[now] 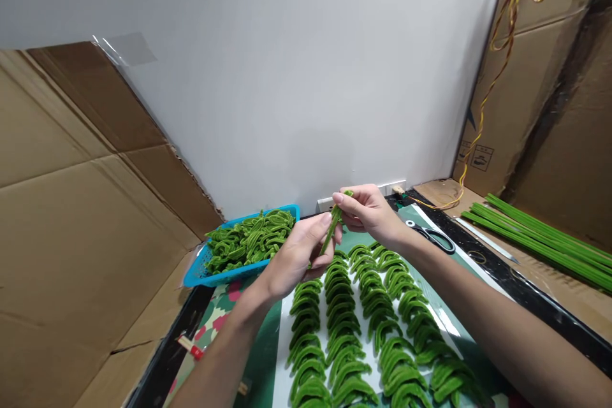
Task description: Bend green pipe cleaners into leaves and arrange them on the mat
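Nearest the camera, rows of bent green arches [354, 338] are laid side by side on a white sheet [283, 376], four rows running away from the viewer. A green mat [261, 357] is seen under the sheet, and a small clip [191, 347] lies at its left edge.

Above the far end of the rows, a green pipe cleaner [331, 233] is held in the air between both hands. The left hand [296, 255] is curled, its thumb and fingers pinched on the lower part of the stem. The right hand [368, 210] is pinched on the upper tip with thumb and forefinger. The step in hand is judged to be the bending of this stem; the next move would call for a firm pinch at both ends and an even curve.

Left of the hands, a blue basket [196, 275] heaped with bent green pieces is set on the mat. To the right, scissors [437, 239] are laid near the right wrist; straight green stems [540, 242] are stacked well apart on cardboard. Behind, a white wall, cardboard boxes [521, 76] and a hanging yellow cord [502, 44] are noted. Nothing stands between the hands and the rows.
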The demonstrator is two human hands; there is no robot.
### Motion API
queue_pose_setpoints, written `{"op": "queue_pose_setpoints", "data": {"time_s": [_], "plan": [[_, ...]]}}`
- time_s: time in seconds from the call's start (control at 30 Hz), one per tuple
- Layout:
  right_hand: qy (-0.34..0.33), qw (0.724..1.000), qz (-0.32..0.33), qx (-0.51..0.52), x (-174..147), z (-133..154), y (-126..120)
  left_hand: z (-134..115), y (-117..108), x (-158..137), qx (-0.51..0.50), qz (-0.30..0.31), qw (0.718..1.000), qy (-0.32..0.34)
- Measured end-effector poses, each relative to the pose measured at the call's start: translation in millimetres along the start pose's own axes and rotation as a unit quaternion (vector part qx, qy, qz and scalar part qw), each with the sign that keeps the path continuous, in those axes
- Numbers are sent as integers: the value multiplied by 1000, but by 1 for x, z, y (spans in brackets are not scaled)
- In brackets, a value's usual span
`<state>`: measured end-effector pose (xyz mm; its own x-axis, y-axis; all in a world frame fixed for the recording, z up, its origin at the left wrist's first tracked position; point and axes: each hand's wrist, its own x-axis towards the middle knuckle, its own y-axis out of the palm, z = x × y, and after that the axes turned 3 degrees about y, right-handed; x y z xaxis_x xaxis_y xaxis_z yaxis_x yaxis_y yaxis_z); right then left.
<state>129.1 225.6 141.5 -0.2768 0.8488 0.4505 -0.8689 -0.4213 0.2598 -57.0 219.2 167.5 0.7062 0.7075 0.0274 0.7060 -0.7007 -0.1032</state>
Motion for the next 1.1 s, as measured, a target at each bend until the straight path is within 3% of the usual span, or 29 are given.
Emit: {"op": "queue_pose_setpoints", "data": {"time_s": [0.27, 0.5, 0.77, 1.1], "plan": [[-63, 993, -68, -72, 2, 1, 1, 4, -5, 8, -127, -48, 987, -82], [-99, 977, -105, -158, -2, 6, -2, 1, 0, 7, -210, -35, 972, -103], [-62, 980, -85, -171, 0, -2, 2, 0, 9, 6, -219, -32, 970, -103], [-88, 976, -87, -178, -4, 1, -1, 0, 11, 5, -213, -15, 974, -74]]}}
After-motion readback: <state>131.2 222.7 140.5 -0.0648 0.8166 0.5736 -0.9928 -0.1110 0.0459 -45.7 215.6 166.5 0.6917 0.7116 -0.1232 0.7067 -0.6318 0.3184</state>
